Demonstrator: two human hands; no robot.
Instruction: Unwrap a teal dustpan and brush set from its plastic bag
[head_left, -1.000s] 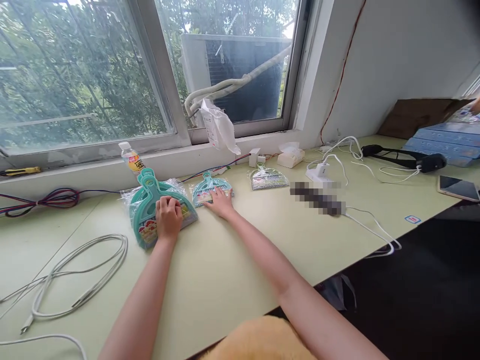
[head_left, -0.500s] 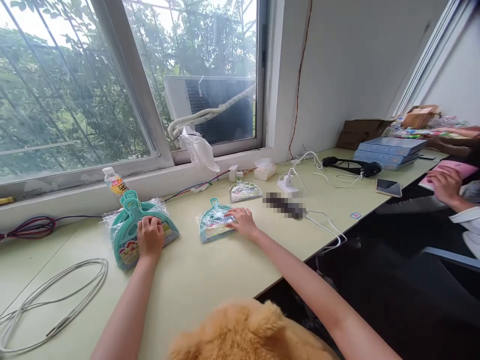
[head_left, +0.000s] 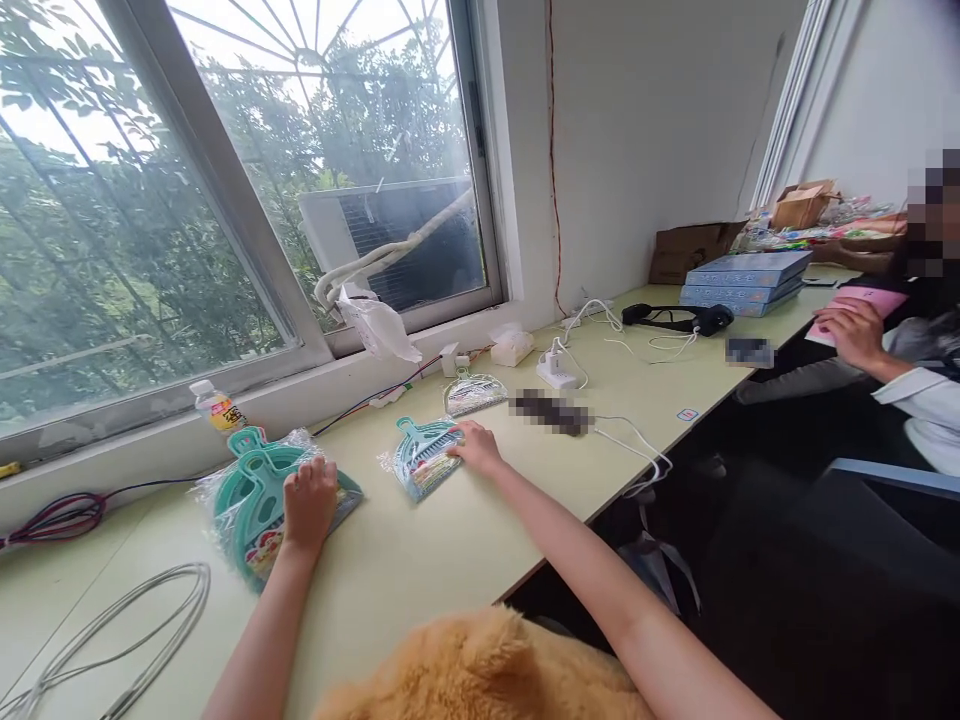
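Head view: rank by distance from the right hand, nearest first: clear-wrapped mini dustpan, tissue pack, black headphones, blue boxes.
From the right hand:
1. Clear-wrapped mini dustpan, just beyond the hand, toward the window.
2. Tissue pack, farther back by the sill.
3. Black headphones, far right along the desk.
4. Blue boxes, farthest, right end.

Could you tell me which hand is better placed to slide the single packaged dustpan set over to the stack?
Right, probably. The right hand already rests on the single packaged dustpan set, while the left hand is pressed on the stack.
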